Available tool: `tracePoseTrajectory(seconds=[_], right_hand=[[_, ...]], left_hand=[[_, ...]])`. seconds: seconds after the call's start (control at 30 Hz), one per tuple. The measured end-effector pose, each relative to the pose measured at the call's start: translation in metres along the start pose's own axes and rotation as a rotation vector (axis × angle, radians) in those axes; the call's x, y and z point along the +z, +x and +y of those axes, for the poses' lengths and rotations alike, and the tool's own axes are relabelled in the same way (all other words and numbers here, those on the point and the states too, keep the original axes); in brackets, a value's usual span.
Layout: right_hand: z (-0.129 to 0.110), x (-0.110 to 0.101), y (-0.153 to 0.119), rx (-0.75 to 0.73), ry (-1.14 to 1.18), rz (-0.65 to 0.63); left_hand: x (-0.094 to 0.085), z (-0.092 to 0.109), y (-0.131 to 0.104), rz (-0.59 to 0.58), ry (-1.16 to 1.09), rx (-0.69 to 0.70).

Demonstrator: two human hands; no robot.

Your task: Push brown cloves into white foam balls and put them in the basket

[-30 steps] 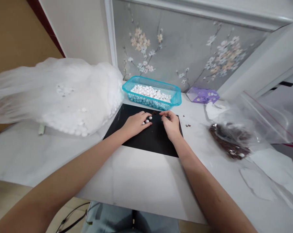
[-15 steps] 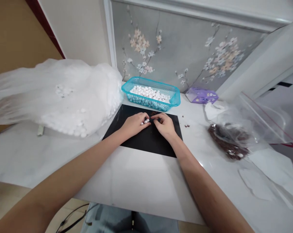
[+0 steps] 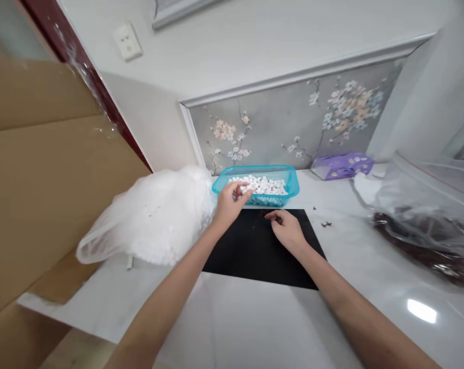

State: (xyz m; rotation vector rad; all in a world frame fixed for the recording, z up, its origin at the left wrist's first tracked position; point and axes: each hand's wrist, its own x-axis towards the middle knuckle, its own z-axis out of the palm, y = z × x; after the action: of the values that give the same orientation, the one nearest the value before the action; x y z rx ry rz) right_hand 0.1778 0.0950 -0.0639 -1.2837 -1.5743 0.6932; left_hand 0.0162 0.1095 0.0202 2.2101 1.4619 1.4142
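My left hand [image 3: 230,206] is over the front left rim of a blue plastic basket [image 3: 220,180]. Its fingers are curled, with small white balls showing between the fingertips and thumb. Many more white balls [image 3: 268,185] lie in the basket. My right hand [image 3: 287,228] hovers at the far part of a black mat [image 3: 260,253], thumb and fingers bent together; anything pinched in them is too small to make out. Close to its fingertips, small dark brown bits [image 3: 264,213] lie on the mat.
A translucent bag of white balls [image 3: 158,220] bulges left of the mat, beside a cardboard box [image 3: 55,189]. On the right are a clear zip bag with brown pieces [image 3: 420,246], a purple packet [image 3: 343,166] and loose brown bits [image 3: 326,224] on the white table [image 3: 255,318].
My left hand has moved from the mat up to the basket's front edge. My right hand stays over the mat, near the brown bits. The camera view has tilted and shifted.
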Motion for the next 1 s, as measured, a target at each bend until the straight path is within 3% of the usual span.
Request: tracePoseTrajectory(seconds=[0.07, 0.13, 0.2, 0.27, 0.37, 0.43, 0.53, 0.6, 0.67, 0.77, 0.87, 1.0], right_hand=[[0.0, 0.0, 0.0, -0.003, -0.01, -0.016], [0.001, 0.0, 0.0, -0.004, -0.019, -0.023], [0.002, 0.0, 0.0, -0.001, -0.021, -0.029], [0.002, 0.0, 0.001, 0.008, -0.018, -0.03], [0.003, 0.001, 0.001, 0.011, -0.019, -0.03], [0.003, 0.001, 0.001, 0.01, -0.024, -0.025], [0.003, 0.001, 0.001, 0.01, -0.036, -0.007], [0.002, 0.0, 0.0, 0.0, -0.043, 0.002], [0.002, -0.001, -0.001, -0.01, -0.045, 0.01], [0.0, -0.002, -0.002, -0.008, -0.05, 0.006], [-0.001, -0.003, -0.003, 0.007, -0.055, -0.013], [-0.002, -0.003, -0.003, 0.017, -0.068, -0.026]], left_hand=[[0.004, -0.001, 0.043, 0.035, 0.036, 0.01], [0.011, -0.007, 0.082, -0.034, 0.166, -0.047], [0.019, -0.017, 0.106, -0.075, 0.219, -0.09], [0.022, -0.026, 0.11, -0.097, 0.26, -0.139], [0.008, -0.031, 0.088, -0.107, 0.301, -0.164], [-0.016, -0.028, 0.066, -0.115, 0.314, -0.156], [-0.073, -0.021, 0.04, -0.177, 0.336, -0.162], [-0.118, -0.022, 0.031, -0.257, 0.398, -0.27], [-0.162, -0.029, 0.025, -0.377, 0.483, -0.464], [-0.215, -0.049, 0.017, -0.509, 0.775, -0.647], [-0.239, -0.072, 0.01, -0.535, 0.908, -0.665], [-0.233, -0.095, 0.005, -0.635, 0.931, -0.626]])
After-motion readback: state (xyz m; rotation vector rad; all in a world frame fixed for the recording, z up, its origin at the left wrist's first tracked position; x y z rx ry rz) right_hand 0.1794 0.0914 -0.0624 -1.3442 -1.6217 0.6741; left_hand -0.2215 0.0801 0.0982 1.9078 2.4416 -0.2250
